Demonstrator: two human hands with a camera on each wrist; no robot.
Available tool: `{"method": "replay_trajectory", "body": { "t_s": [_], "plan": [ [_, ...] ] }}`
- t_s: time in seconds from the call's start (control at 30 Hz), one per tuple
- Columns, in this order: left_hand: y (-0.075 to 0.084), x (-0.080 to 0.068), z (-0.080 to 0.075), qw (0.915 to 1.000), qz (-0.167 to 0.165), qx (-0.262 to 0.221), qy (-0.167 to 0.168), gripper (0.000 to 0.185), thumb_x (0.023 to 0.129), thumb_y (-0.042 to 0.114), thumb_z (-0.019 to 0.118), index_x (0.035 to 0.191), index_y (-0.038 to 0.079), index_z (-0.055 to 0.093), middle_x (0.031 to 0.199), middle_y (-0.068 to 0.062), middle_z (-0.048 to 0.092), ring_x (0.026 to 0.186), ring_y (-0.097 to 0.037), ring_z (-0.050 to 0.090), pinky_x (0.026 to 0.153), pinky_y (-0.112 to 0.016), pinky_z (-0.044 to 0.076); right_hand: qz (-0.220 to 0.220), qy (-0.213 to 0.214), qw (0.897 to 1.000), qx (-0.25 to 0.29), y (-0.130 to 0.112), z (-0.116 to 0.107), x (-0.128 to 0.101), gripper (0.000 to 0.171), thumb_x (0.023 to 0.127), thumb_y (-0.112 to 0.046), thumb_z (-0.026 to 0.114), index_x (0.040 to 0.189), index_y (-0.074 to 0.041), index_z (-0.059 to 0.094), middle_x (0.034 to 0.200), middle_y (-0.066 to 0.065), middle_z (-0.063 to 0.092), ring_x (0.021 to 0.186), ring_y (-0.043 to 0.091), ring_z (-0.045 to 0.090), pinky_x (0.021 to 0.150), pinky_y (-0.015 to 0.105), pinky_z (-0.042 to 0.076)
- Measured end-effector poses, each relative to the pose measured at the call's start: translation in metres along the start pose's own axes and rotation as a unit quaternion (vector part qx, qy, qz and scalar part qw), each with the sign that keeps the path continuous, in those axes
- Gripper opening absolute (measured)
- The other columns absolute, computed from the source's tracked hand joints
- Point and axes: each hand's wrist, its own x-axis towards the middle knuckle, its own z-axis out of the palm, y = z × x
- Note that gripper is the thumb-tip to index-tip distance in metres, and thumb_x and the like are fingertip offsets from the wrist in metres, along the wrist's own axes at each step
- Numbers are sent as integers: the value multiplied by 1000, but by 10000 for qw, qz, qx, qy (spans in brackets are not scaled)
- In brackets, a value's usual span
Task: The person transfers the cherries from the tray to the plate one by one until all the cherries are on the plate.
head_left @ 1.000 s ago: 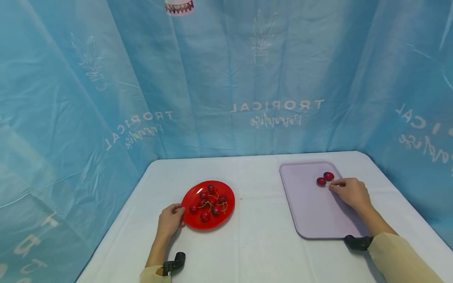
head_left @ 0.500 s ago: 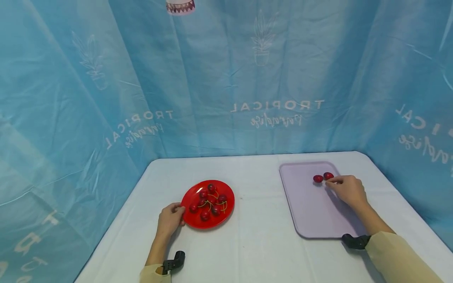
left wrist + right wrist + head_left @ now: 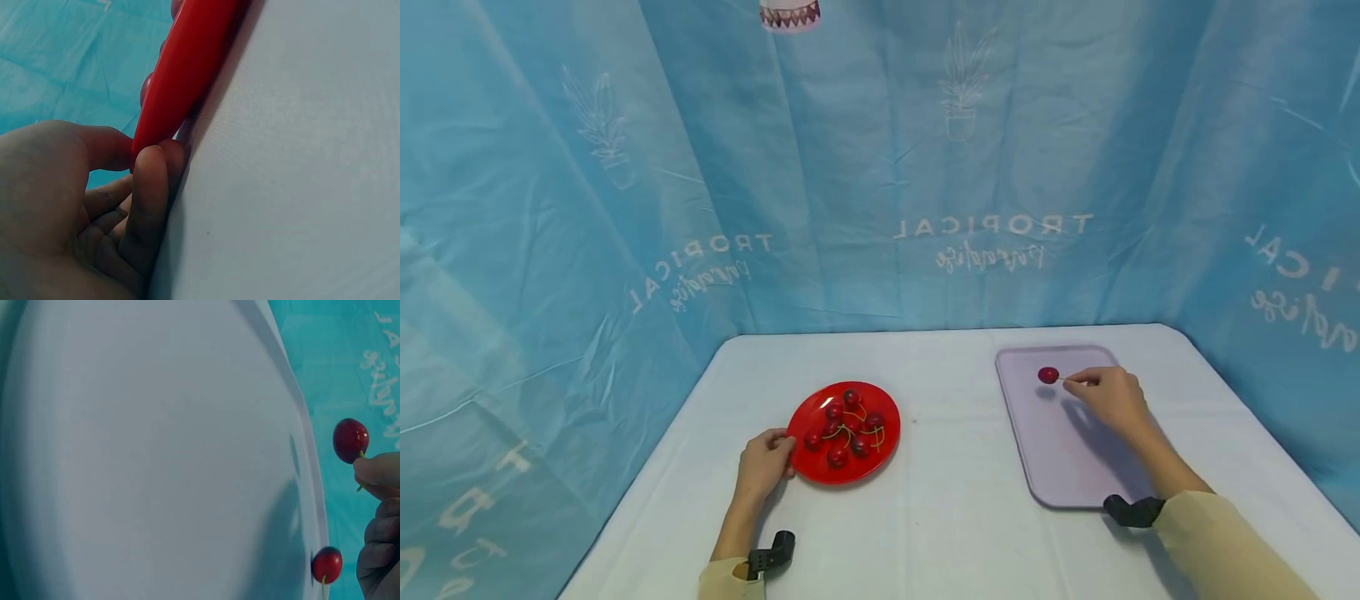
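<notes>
A red plate [image 3: 883, 454] with several cherries [image 3: 848, 425] sits on the white table, left of centre. My left hand [image 3: 778, 454] grips its near-left rim; in the left wrist view the thumb and fingers [image 3: 150, 187] pinch the plate rim [image 3: 181, 69]. On the right lies a lilac tray [image 3: 1060, 454]. My right hand [image 3: 1075, 383] pinches the stem of one cherry [image 3: 1048, 375] and holds it just above the tray's far end. The right wrist view shows this held cherry [image 3: 350, 440] and a second cherry [image 3: 327, 564] lying on the tray [image 3: 156, 456] beside the hand.
The white table [image 3: 955, 508] is enclosed at the back and on both sides by a blue printed curtain [image 3: 880, 167]. A black camera mount sits on each wrist. Bare table lies between plate and tray.
My right hand has picked one of the two cherries up by its stem and carried it leftward over the tray. The other cherry stayed put. The left hand has not moved.
</notes>
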Motion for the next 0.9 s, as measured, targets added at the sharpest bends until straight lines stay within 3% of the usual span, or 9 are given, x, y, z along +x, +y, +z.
{"method": "replay_trajectory", "body": {
  "t_s": [0.33,0.57,0.9],
  "plan": [
    [1,1,0,10000,-34,-7,-56,34,95,20,57,121,-2,59,87,-10,63,53,-17,59,55,-25,49,-210,57,9995,215,-14,14,1,24,88,-23,70,95,-2,76,80,8,68,61,20,48,50,31,36],
    [0,2,2,10000,-33,-18,-18,33,95,20,56,120,-1,60,88,-11,63,53,-18,59,55,-26,49,-98,213,9990,383,-21,24,2,27,88,-26,69,97,-2,75,89,13,70,71,23,54,56,32,41],
    [-1,2,1,9999,-66,-3,-83,34,96,21,55,122,0,59,88,-10,63,54,-17,59,56,-28,49,-155,42,9971,747,-45,43,4,23,88,-23,69,99,-3,75,91,11,70,75,24,54,60,33,44]
  ]
}}
